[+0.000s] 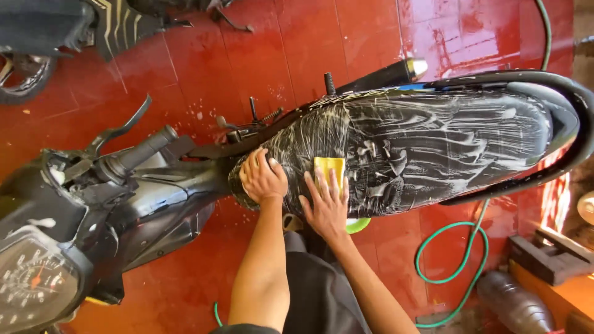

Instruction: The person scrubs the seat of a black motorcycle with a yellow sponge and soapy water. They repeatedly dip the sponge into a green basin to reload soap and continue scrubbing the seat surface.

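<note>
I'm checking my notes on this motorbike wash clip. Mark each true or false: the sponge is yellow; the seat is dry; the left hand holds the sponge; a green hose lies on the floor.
1. The sponge is yellow: true; the yellow rectangular sponge lies under the right hand.
2. The seat is dry: false; the black motorbike seat is streaked with white suds.
3. The left hand holds the sponge: false; the left hand rests on the seat's front end without it.
4. A green hose lies on the floor: true; the green hose loops over the red tiled floor.

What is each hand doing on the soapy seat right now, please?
Left hand: curled, resting on the seat, holding nothing visible.
Right hand: open, fingers spread, pressing the yellow sponge.
</note>
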